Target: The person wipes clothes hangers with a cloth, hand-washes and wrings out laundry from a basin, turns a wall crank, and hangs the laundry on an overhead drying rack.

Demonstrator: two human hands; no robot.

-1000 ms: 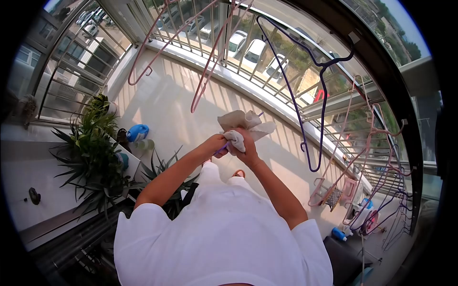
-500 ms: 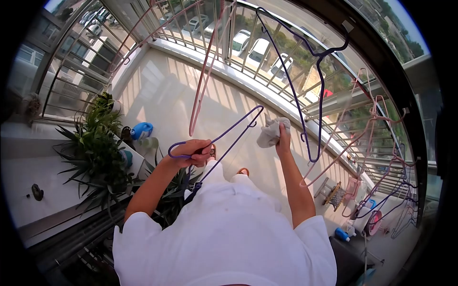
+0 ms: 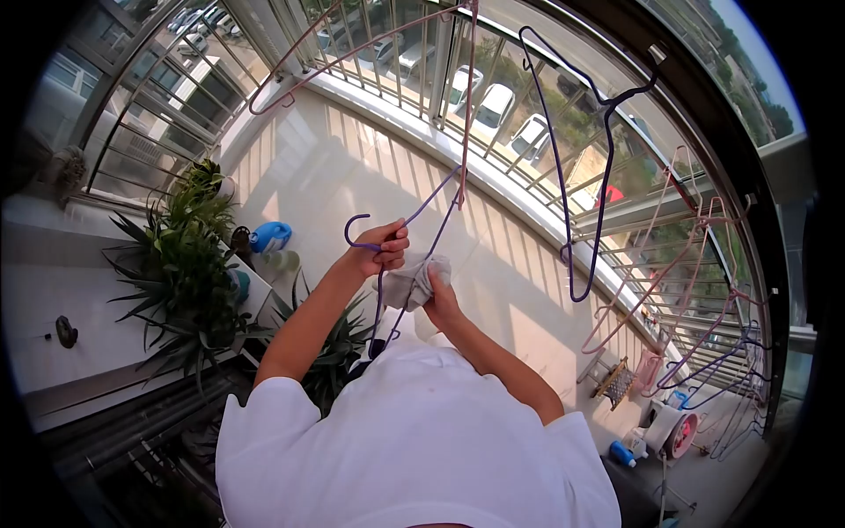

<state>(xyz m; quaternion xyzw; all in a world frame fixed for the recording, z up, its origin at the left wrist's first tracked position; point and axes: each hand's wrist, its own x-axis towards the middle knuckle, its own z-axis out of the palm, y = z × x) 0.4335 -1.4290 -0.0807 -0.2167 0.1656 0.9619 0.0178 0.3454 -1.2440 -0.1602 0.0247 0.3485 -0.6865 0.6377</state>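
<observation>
My left hand (image 3: pixel 380 250) is wrapped around a purple clothes hanger (image 3: pixel 429 200) near its neck, with the hook pointing up and left. In my right hand (image 3: pixel 443 301) a crumpled light-grey cloth (image 3: pixel 410 283) is gripped. The cloth lies against the hanger's long lower bar, just below my left hand; whether it is folded around the bar I cannot tell. Up to the right hangs a dark purple hanger (image 3: pixel 608 141), apart from both hands. A pink hanger (image 3: pixel 468 97) hangs above, its lower end overlapping the tip of the held hanger in view.
Potted plants (image 3: pixel 189 273) line the left side, beside a blue bottle (image 3: pixel 269 236). More pink and purple hangers (image 3: pixel 715 352) hang at the right along the railing (image 3: pixel 616 242). A small stool (image 3: pixel 611 382) and a pink-rimmed fan-like object (image 3: pixel 682 435) stand on the floor at lower right.
My right hand has swung left with the cloth, bringing it onto the hanger. My left hand has shifted right and slightly up, and the held hanger has turned to a steeper angle.
</observation>
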